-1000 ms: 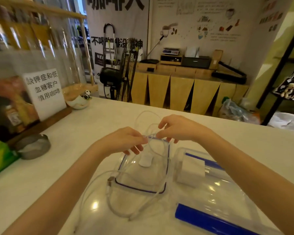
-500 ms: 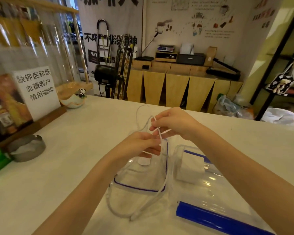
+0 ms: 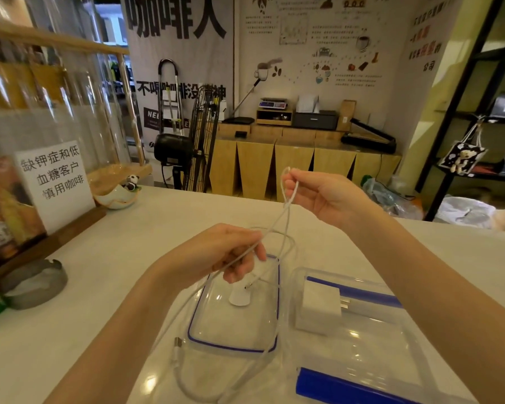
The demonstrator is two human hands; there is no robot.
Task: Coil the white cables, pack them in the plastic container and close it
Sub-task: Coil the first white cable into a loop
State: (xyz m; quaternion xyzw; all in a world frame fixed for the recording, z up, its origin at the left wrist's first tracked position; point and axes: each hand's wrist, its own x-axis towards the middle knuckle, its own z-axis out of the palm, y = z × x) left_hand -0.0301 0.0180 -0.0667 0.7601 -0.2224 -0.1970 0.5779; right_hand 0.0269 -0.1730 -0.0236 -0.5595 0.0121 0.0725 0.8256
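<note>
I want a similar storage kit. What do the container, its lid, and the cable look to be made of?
Container: looks like clear, glossy rigid plastic, since the counter shows through and lights glint on it; blue clip bars at its edges.
Lid: the same see-through plastic, with a thin blue seal line, possibly rubbery.
White cable: likely a smooth, flexible plastic jacket, as it bends in soft loops; metal-looking connector tips.

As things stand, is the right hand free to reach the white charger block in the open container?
Probably not yet. The right hand is raised, pinching a loop of the white cable. The charger block lies uncovered in the container below its forearm, so the path looks free once it lets go.
</note>
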